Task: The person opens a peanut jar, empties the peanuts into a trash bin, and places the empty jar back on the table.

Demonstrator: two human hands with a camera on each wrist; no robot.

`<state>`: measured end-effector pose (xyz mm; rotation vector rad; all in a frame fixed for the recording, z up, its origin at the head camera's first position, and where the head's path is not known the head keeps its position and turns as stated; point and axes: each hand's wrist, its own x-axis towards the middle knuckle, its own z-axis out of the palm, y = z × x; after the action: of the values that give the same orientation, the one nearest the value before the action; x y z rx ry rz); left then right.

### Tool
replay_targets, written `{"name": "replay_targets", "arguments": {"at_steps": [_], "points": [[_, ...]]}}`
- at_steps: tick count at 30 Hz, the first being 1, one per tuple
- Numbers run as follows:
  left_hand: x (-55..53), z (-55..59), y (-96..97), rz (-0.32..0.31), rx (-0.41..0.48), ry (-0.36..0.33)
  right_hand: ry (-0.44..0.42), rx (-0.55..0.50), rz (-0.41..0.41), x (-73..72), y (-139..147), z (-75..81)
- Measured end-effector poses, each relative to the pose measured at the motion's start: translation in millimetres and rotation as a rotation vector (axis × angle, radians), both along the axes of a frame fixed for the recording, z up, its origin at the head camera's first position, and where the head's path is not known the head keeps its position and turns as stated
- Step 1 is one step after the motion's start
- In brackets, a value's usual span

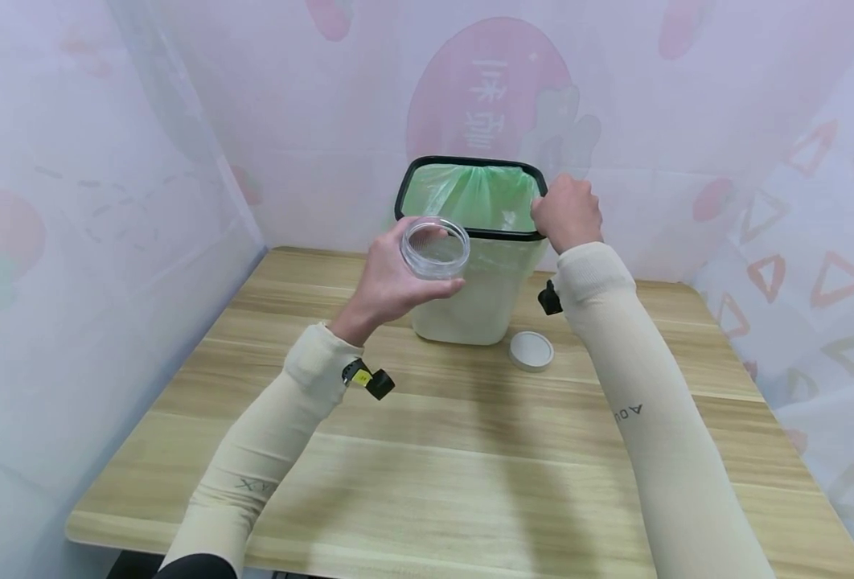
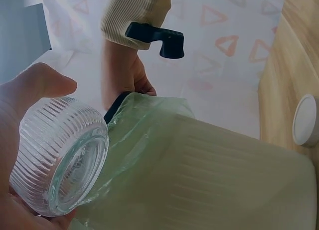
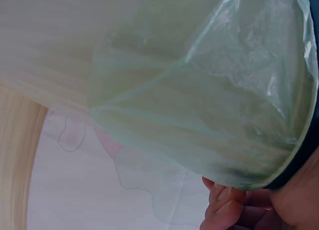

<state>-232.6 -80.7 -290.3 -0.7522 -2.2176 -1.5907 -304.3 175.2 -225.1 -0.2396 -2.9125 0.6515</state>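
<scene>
A clear ribbed jar (image 1: 436, 259) is held in my left hand (image 1: 387, 277), in front of the bin's near rim. In the left wrist view the thumb and fingers curl round the jar (image 2: 60, 155), whose round glass end points toward the bin's side. My right hand (image 1: 570, 213) grips the bin's black rim (image 1: 502, 236) at the right corner. Seen from the right wrist, its curled fingers (image 3: 227, 210) come under the rim beside the green liner bag (image 3: 189, 110). The pale bin (image 1: 466, 301) stands upright on the table, green liner (image 1: 463, 197) inside.
On the wooden table (image 1: 398, 466), a round white lid (image 1: 531, 351) lies just right of the bin's foot. Printed curtains (image 1: 311, 193) hang behind the table and along both sides.
</scene>
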Motion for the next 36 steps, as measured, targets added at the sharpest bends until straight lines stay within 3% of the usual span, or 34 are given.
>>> {"name": "replay_targets", "arguments": {"at_steps": [9, 24, 36], "points": [[3.7, -16.6, 5.6, -0.056, 0.034, -0.046, -0.001, -0.003, 0.001, 0.6, 1, 2.2], [9.5, -44.8, 12.4, -0.1, -0.017, -0.107, 0.013, -0.02, 0.014, 3.3, 0, 1.2], [9.6, -64.6, 11.8, -0.084, -0.095, -0.145, 0.006, -0.026, 0.009, 3.4, -3, 2.2]]}}
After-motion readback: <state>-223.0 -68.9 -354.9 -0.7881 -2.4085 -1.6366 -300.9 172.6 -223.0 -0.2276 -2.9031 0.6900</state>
